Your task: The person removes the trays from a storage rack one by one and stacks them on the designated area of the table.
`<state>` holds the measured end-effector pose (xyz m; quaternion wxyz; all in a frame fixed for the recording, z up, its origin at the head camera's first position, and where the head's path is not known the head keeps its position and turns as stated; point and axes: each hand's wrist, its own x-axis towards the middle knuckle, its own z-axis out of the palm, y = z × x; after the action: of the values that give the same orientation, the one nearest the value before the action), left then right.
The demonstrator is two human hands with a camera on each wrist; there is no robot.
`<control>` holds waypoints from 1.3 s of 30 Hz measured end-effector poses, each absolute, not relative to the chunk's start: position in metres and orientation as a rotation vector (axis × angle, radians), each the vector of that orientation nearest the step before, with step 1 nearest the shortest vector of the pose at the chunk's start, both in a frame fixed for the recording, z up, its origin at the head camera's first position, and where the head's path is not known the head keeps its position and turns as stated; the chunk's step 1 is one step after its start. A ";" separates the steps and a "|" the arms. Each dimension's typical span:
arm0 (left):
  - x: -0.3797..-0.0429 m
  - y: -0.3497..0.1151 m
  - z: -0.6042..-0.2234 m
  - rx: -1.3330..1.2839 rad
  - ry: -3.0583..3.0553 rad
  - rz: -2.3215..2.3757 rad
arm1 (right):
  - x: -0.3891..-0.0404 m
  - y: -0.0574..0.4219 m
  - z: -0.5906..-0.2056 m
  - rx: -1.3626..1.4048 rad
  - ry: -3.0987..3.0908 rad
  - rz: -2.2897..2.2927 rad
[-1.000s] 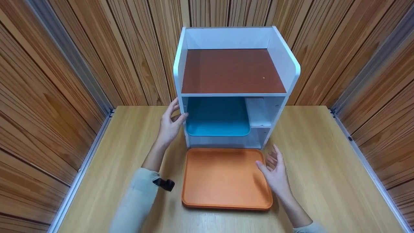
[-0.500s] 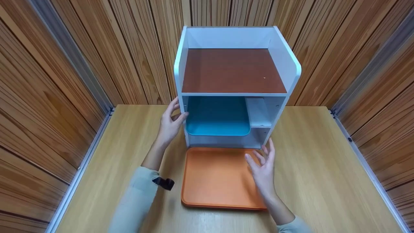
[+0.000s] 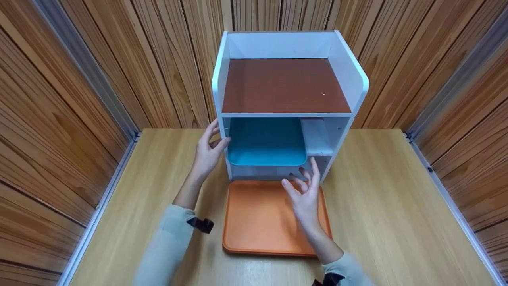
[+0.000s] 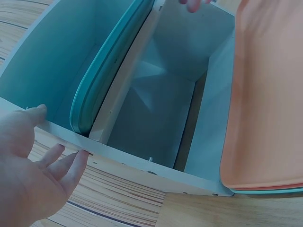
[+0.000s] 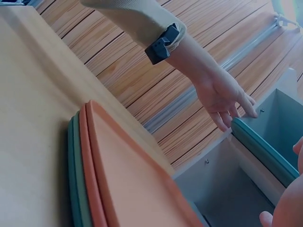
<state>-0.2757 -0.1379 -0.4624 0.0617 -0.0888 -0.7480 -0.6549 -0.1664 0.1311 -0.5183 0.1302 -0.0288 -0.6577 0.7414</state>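
A small white shelf unit (image 3: 357, 85) with a brown top panel stands on the table. My left hand (image 3: 207, 153) grips its left side panel, thumb at the front edge and fingers along the outer face. Inside, a teal tray (image 3: 268, 141) lies on the middle shelf at the left. Directly in front of the unit is an orange tray (image 3: 254, 218), on top of a stack whose green edges (image 5: 78, 161) show below in the right wrist view. Over that tray's right part, my right hand (image 3: 306, 200) holds nothing, its fingers spread and slightly bent toward the lower compartment.
Bare wooden table (image 3: 397, 206) lies on both sides of the unit. Wood-plank walls (image 3: 170, 59) with metal edge rails (image 3: 95, 222) close in the back and sides. The lower compartment (image 4: 147, 113) shows only its white walls and floor.
My right hand has moved left and forward, from beside the orange tray's right edge to over the tray near the lower compartment. The left hand stays at the side panel.
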 end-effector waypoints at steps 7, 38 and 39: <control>-0.275 -0.139 -0.461 -0.291 -2.252 -1.980 | -0.176 0.121 -0.511 -0.026 -1.947 2.152; -0.274 -0.138 -0.461 -0.270 -2.254 -1.991 | -0.202 0.068 -0.499 -0.185 -1.788 2.192; -0.274 -0.138 -0.461 -0.268 -2.255 -1.993 | -0.202 0.068 -0.499 -0.189 -1.779 2.195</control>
<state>-0.2743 -0.1378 -0.4614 0.0601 -0.0887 -0.7449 -0.6586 -0.2022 0.0676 -0.4989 0.1545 -0.0661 -0.6206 0.7659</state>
